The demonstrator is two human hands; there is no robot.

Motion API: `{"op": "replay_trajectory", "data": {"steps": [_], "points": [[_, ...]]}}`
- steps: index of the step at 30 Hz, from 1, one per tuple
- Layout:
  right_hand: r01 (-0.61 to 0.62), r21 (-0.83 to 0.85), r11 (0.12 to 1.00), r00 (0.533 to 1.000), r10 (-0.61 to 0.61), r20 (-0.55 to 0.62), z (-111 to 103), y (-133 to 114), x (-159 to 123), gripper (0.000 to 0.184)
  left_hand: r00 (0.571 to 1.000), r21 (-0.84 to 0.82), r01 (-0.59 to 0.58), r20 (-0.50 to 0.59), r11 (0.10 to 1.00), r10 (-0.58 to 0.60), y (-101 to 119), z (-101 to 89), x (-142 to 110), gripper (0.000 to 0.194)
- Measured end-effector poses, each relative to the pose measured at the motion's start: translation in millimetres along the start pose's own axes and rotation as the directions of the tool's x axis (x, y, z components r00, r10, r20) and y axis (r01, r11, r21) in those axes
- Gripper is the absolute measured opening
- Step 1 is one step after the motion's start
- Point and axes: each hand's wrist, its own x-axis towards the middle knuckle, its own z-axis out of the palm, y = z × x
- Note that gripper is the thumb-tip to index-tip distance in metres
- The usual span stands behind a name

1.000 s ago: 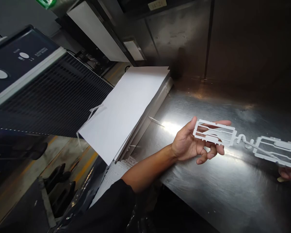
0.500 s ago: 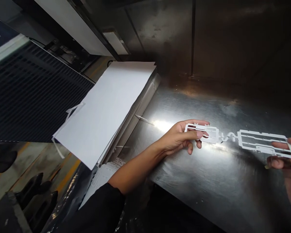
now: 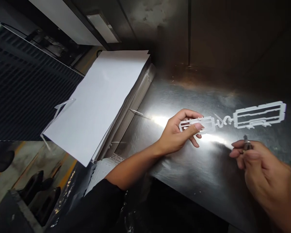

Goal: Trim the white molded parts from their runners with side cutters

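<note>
My left hand (image 3: 176, 134) is shut on a white moulded plastic runner (image 3: 259, 115), gripping its near rectangular frame between thumb and fingers. The runner's far frame sticks out to the right, joined by a thin squiggly strip, above a stainless steel table (image 3: 184, 165). My right hand (image 3: 264, 170) is apart from the runner, lower right. Its thumb and fingers pinch a small metal object (image 3: 246, 145), perhaps a tool, mostly hidden by the fingers. A stack of white paper (image 3: 97, 103) lies at the table's left end, beyond my left forearm.
A steel wall (image 3: 160, 32) rises behind the table. A dark ribbed machine panel (image 3: 31, 87) stands at left, with a thin white plastic scrap (image 3: 59, 108) at the paper's edge. A floor with yellow markings (image 3: 31, 161) lies below at lower left.
My right hand has let go of the runner's far frame and dropped lower, now pinching the small metal object. The runner has swung slightly, and the view has shifted.
</note>
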Motion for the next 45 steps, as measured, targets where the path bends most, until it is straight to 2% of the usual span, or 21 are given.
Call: {"op": "replay_trajectory", "data": {"steps": [3,6,14,23,27,32,39,45], "points": [[0.086,0.018,0.996,0.995,-0.087,0.047,9,-8,4,0.039,0.997,-0.007,-0.027,0.070,1.000,0.028,-3,3.0,-4,0.039],[0.123,0.025,0.992,0.990,-0.125,0.070,14,-10,5,0.035,0.995,0.015,-0.043,0.096,0.999,0.042,-4,4.7,-8,0.039],[0.091,0.079,0.993,0.980,-0.104,0.172,15,-14,5,0.028,0.993,0.047,0.011,0.113,0.999,-0.017,2,11.3,-15,0.030],[0.031,0.121,0.992,0.978,-0.056,0.202,11,-17,5,0.049,0.990,0.150,0.075,0.111,0.986,-0.092,2,10.2,-16,0.037],[0.021,0.116,0.993,0.977,-0.045,0.208,12,-16,5,0.049,0.989,0.129,0.063,0.127,0.990,-0.079,3,10.8,-16,0.032],[0.029,0.107,0.994,0.978,-0.050,0.202,12,-15,4,0.050,0.988,0.162,0.108,0.096,0.981,-0.124,3,12.2,-17,0.038],[0.038,0.102,0.994,0.979,-0.058,0.197,13,-19,6,0.051,0.988,0.139,0.084,0.117,0.987,-0.101,3,11.7,-16,0.032],[0.079,0.067,0.995,0.980,-0.090,0.177,15,-19,5,0.052,0.989,0.146,0.095,0.101,0.985,-0.110,1,12.3,-17,0.036]]}}
